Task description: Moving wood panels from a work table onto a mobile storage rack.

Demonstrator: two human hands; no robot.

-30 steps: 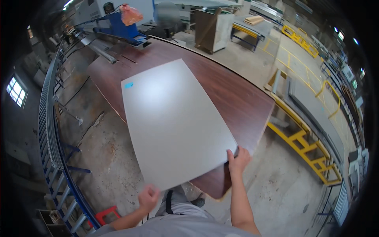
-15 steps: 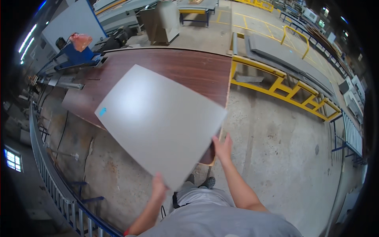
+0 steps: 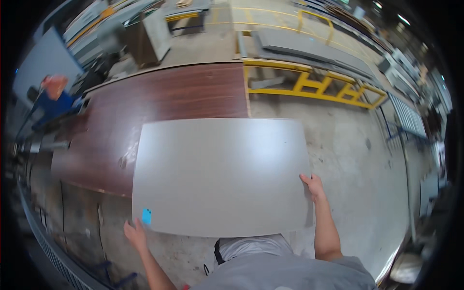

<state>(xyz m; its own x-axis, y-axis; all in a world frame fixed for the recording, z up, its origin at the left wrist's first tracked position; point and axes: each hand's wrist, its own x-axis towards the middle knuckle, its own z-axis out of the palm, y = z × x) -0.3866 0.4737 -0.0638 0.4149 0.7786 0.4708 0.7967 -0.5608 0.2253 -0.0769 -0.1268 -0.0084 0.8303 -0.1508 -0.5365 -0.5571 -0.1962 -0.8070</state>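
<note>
Floor: you stand on stained grey concrete (image 3: 357, 183) in a workshop crowded with boards and machines.
Clothing: your grey shirt (image 3: 285, 273) fills the bottom of the view, lighter grey trousers (image 3: 253, 245) just beyond it.
Left hand: your left hand (image 3: 135, 234) is at the panel's near left corner, thumb and forefinger spread apart; you cannot tell here whether the fingers clamp the edge.
Sticker: a small blue one (image 3: 147, 216) lies on the panel's face, just beside that hand.
Right hand: your right hand (image 3: 313, 186) is on the panel's right edge, thumb over the upper face and fingers along the outer side, clamped on it.
Panel: the pale grey sheet (image 3: 222, 174) spreads face up in front of you, long side toward you; its far left part overlaps the table, its right part is over the floor. Contact with the table is hidden.
Table: its reddish-brown top (image 3: 183, 92) reaches away to the left, beyond the panel.
Left side: a blue machine (image 3: 50, 108) sits past the table's far left end, a reddish bag (image 3: 54, 86) on it.
Right side: a yellow frame (image 3: 309, 87) bears grey boards (image 3: 309, 43), with rollers (image 3: 408, 116) near its right end.
Back: a cabinet (image 3: 157, 36) stands behind the table.
</note>
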